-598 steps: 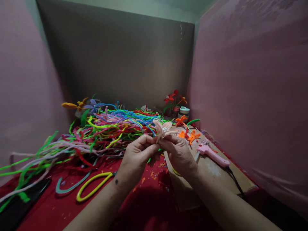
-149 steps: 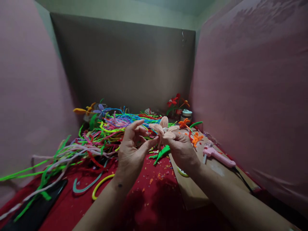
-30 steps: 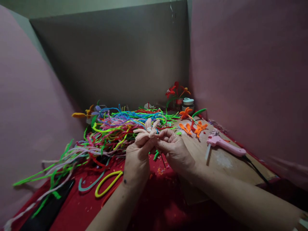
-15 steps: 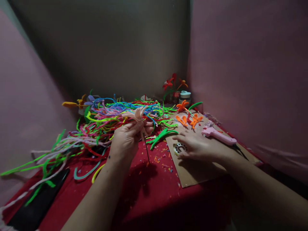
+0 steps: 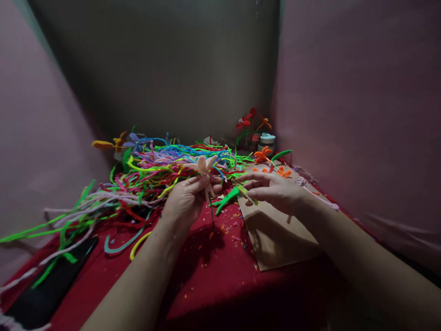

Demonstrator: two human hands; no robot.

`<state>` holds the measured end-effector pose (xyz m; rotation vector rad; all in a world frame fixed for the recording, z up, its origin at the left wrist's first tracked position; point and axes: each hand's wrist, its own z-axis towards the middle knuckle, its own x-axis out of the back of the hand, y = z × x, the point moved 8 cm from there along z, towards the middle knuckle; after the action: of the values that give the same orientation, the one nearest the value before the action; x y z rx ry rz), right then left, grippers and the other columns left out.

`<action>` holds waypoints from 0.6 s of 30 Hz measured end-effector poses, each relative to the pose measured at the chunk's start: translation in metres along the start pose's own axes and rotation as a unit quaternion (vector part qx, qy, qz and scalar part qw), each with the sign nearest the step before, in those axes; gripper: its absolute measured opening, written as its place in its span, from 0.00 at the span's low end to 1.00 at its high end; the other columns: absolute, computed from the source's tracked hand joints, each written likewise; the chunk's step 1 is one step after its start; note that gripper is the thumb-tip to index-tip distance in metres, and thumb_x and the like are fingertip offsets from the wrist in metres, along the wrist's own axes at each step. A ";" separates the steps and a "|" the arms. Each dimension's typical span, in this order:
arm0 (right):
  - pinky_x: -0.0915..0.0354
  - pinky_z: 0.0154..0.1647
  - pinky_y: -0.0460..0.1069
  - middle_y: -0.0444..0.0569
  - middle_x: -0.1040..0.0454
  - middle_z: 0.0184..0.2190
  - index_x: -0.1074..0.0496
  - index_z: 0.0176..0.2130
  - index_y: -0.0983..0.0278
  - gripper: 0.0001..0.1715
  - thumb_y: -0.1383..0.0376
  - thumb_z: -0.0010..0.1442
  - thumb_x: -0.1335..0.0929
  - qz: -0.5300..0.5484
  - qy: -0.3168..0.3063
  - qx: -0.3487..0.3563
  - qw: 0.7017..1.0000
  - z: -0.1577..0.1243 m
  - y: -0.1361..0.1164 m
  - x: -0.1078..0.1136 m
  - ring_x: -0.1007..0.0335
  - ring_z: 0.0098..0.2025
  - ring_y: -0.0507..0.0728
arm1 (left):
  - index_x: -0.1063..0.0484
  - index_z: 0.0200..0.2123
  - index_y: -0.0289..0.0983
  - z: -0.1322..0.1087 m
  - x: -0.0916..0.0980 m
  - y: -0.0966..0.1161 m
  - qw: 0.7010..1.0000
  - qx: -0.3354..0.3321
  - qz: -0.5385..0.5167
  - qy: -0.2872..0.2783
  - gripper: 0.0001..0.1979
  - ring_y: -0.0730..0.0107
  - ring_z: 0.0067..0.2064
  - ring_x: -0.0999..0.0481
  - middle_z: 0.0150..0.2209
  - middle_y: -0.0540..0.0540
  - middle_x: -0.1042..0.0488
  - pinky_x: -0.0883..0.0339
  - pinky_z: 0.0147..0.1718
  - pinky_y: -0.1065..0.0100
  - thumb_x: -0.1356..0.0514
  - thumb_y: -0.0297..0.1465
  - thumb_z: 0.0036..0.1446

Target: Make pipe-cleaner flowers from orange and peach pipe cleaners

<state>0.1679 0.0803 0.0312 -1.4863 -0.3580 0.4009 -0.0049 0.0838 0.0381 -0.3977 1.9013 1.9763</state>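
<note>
A pink flower [image 5: 202, 165] is pinched upright by the left hand [image 5: 182, 198]. A yellow roll [image 5: 247, 195] is gripped by the right hand [image 5: 277, 190] above cardboard [image 5: 285, 246].

across our cloth [image 5: 220, 280], we have a heap of pipe cleaners [image 5: 165, 170] spreading over the back and left, stray ends crossing a flat slab [image 5: 55, 287] at the left front. to the right lies a cardboard sheet [image 5: 268, 257], with a glue gun [image 5: 325, 201] on its right side. behind it stands a jar [image 5: 266, 144]. our left hand [image 5: 188, 197] holds a flower [image 5: 204, 166] before the heap; our right hand [image 5: 277, 191], a small item [image 5: 248, 195] above the sheet.
</note>
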 end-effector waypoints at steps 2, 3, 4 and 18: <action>0.35 0.36 0.50 0.47 0.27 0.31 0.29 0.43 0.65 0.23 0.65 0.45 0.26 0.075 -0.016 0.005 0.997 0.014 -0.006 -0.010 0.31 0.32 0.52 | 0.25 0.31 0.28 0.000 0.000 0.002 1.000 0.002 -0.022 -0.008 0.03 0.71 0.25 0.23 0.29 0.41 0.21 0.28 0.25 0.71 0.38 0.23 0.50; 0.34 0.36 0.51 0.47 0.26 0.31 0.28 0.43 0.64 0.23 0.66 0.45 0.26 0.108 -0.025 0.007 0.994 0.020 -0.009 -0.015 0.30 0.32 0.52 | 0.25 0.32 0.29 0.000 0.001 0.003 0.999 0.001 -0.034 -0.013 0.04 0.71 0.25 0.24 0.29 0.41 0.21 0.28 0.25 0.71 0.38 0.23 0.51; 0.33 0.36 0.51 0.48 0.26 0.32 0.28 0.42 0.64 0.22 0.66 0.45 0.26 0.134 -0.029 0.007 0.991 0.027 -0.010 -0.019 0.30 0.31 0.52 | 0.25 0.32 0.29 0.000 0.001 0.004 0.999 0.000 -0.044 -0.018 0.04 0.72 0.25 0.24 0.30 0.42 0.21 0.28 0.25 0.72 0.38 0.23 0.51; 0.34 0.35 0.50 0.49 0.23 0.33 0.25 0.36 0.64 0.11 0.62 0.51 0.29 0.193 -0.039 0.010 0.980 0.041 0.015 -0.032 0.28 0.35 0.54 | 0.23 0.37 0.33 0.000 -0.011 -0.003 0.994 -0.014 -0.054 -0.096 0.13 0.72 0.30 0.23 0.37 0.44 0.21 0.29 0.32 0.72 0.32 0.26 0.44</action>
<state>0.1197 0.1024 0.0192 -1.5234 -0.1236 0.7720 0.0065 0.0836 0.0402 -0.3001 1.6998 1.8983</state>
